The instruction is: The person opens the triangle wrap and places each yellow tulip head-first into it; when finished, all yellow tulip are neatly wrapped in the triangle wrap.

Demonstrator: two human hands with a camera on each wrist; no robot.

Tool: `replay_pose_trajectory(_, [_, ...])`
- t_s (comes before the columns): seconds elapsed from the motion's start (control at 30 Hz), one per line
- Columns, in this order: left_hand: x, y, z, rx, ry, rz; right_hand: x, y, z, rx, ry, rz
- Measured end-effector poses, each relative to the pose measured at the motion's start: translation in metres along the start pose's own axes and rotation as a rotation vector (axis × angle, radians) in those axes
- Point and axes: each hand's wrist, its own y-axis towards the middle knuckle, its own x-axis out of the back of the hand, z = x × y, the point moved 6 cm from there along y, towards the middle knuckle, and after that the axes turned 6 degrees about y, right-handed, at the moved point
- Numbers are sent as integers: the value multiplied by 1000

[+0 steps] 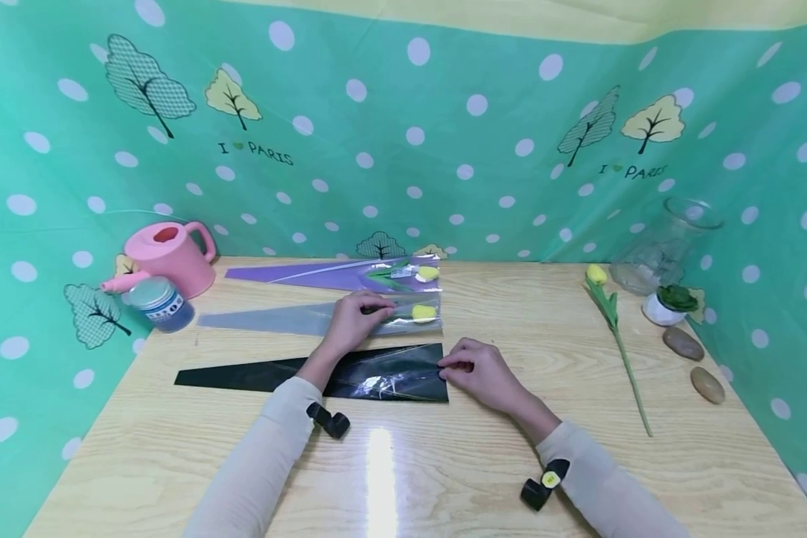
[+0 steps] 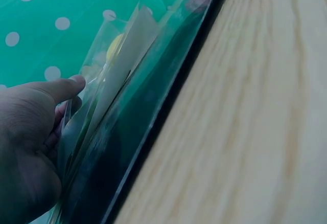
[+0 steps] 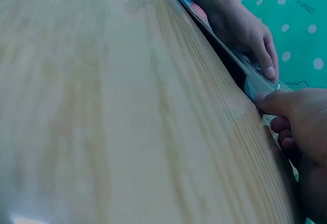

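Note:
Three flat flower sleeves lie side by side on the wooden table (image 1: 403,478): purple (image 1: 309,274) at the back, grey (image 1: 276,320) in the middle, black (image 1: 255,376) in front. My left hand (image 1: 366,314) rests on the grey sleeve beside the yellow tulip (image 1: 422,312) inside it, fingers laid on the film. My right hand (image 1: 452,366) pinches the wide open end of the black sleeve. In the left wrist view my left hand (image 2: 66,101) touches clear film next to the black sleeve (image 2: 127,147). In the right wrist view my right hand (image 3: 276,114) holds the sleeve edge.
A loose yellow tulip (image 1: 619,336) lies at the right. Behind it stand a glass vase (image 1: 662,246), a small potted succulent (image 1: 672,302) and two stones (image 1: 682,342). A pink watering can (image 1: 171,258) and a blue jar (image 1: 158,302) stand at the back left.

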Motion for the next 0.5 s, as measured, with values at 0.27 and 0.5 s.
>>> replay_pose_trajectory(0.27, [1, -1, -2, 3, 14, 7, -1, 1, -3, -9, -12, -27])
replay_pose_trajectory(0.5, [0, 0, -2, 9, 31, 18, 1, 0, -5, -25, 48, -59])
